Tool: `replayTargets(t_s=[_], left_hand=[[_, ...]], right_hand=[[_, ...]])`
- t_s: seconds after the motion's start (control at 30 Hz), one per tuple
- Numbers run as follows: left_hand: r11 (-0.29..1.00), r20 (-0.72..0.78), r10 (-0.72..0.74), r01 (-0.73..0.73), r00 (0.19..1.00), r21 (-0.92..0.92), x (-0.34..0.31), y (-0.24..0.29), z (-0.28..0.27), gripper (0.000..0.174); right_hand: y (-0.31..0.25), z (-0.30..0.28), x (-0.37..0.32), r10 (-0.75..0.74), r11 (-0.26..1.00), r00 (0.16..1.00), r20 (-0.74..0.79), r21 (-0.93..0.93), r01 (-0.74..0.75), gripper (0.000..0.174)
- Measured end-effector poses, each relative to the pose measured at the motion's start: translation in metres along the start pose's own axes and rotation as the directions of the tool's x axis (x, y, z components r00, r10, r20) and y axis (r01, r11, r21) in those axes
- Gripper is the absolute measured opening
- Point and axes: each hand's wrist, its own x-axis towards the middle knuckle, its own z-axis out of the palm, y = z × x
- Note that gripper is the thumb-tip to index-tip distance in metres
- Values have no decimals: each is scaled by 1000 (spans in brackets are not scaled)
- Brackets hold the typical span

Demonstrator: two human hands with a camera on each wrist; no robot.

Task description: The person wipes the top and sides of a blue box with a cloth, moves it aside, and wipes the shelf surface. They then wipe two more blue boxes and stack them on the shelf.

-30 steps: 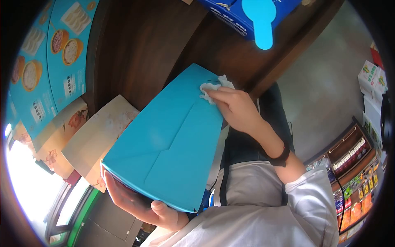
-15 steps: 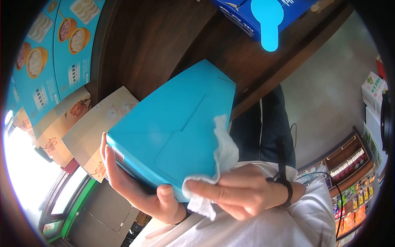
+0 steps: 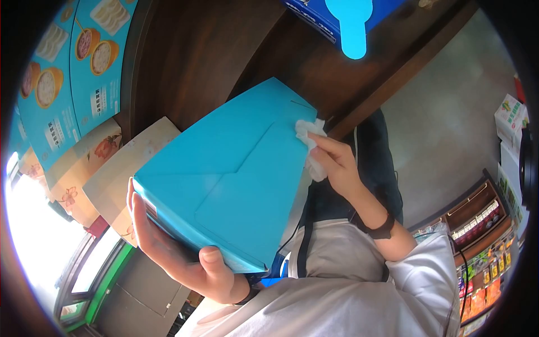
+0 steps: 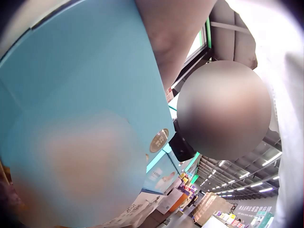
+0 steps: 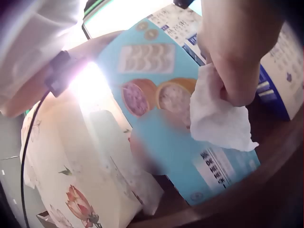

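Note:
A plain bright-blue box [image 3: 224, 185] with a flap seam across its face lies tilted in front of the person's body in the head view. Holding its lower left end is the left hand [image 3: 188, 267], with the fingers along the far side and the thumb by the near edge. The right hand [image 3: 339, 168] pinches a crumpled white tissue [image 3: 307, 132] at the box's right edge, near the upper corner. In the right wrist view the tissue [image 5: 218, 118] hangs from the fingertips. The box [image 4: 95, 61] fills the left of the left wrist view.
Blue boxes with food pictures [image 3: 95, 84] stand at the left on the dark brown table [image 3: 191, 50], beside flower-printed beige packages [image 3: 129, 163]. A dark-blue box [image 3: 323, 14] sits at the top. Stocked shelves [image 3: 483, 213] line the right.
The tissue moved from the upper right corner down to the box's near edge, then back up to the right edge with the right hand. The left hand keeps its hold.

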Motion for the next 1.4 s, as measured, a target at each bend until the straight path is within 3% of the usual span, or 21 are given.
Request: replayTargets(t_s=[0.07, 0.13, 0.23, 0.37, 0.43, 0.5, 0.57, 0.63, 0.67, 0.7, 0.77, 0.83, 0.9, 0.97, 1.0, 1.3, 1.37, 1.4], left_hand=[[1000, 9, 5, -5, 1000, -20, 0, -2, -1, 90], [1000, 3, 6, -6, 1000, -29, 0, -2, 1, 90], [999, -11, 18, -19, 1000, -43, 1, -2, 3, 89], [994, -8, 7, -8, 1000, -105, 4, 1, 4, 86], [993, -23, 0, -2, 1000, -117, 1, 3, 7, 86], [991, -38, -5, 0, 999, -132, 0, 3, 6, 85], [998, 17, 7, -6, 1000, -55, 2, 0, 2, 86], [999, 11, 24, -23, 1000, -32, 4, 0, 0, 87], [999, 19, 16, -16, 1000, -29, 4, 1, -1, 87], [1000, 29, 11, -10, 1000, -30, 3, 2, 0, 87], [999, 8, 22, -22, 1000, -41, 3, 3, 4, 87], [998, -1, 28, -28, 1000, -52, 3, 3, 5, 87], [998, 6, 0, 0, 1000, -65, 5, 2, 3, 86], [997, 1, 14, -14, 1000, -81, 5, -1, 3, 86], [998, 14, 22, -21, 1000, -63, 5, -2, 1, 86], [998, 35, 54, -54, 998, 18, 6, -1, 0, 84], [997, 25, 64, -65, 998, 29, 6, 0, 0, 83], [997, 34, 59, -61, 998, 37, 5, 0, -1, 83]], right_hand=[[-17, 4, -5, 59, 998, 998, 25, 23, -60, 31], [-46, 10, -9, -96, 993, 983, 157, -46, 105, 35], [-93, 23, -12, -150, 983, 953, 261, -63, 172, 37], [-114, 40, -22, -288, 946, 915, 284, -66, 318, 38], [-117, 41, -25, -395, 918, 856, 333, 100, 384, 39], [-113, 33, -26, -392, 919, 836, 384, 197, 340, 39], [-109, 17, -16, -460, 841, 821, 339, 463, 280, 43], [-93, 3, -15, -251, 907, 954, 162, 384, 174, 42], [-104, 2, -5, -267, 950, 962, 64, 187, 251, 44], [-119, -2, 5, -268, 963, 945, 187, 65, 260, 45], [-122, 16, 14, -430, 900, 831, 352, 92, 427, 45], [-124, 42, 12, -449, 879, 795, 408, 46, 474, 46], [-117, 49, 15, -462, 864, 797, 389, -9, 504, 46], [-99, 52, 21, -507, 852, 839, 199, -33, 522, 47], [-94, 41, 22, -403, 884, 876, 267, -135, 448, 44], [1, 0, 34, -238, 912, 967, 87, -323, 253, 27], [19, -7, 50, -159, 886, 987, 17, -439, 150, 24], [17, -10, 55, -31, 884, 998, 50, -465, 50, 19]])
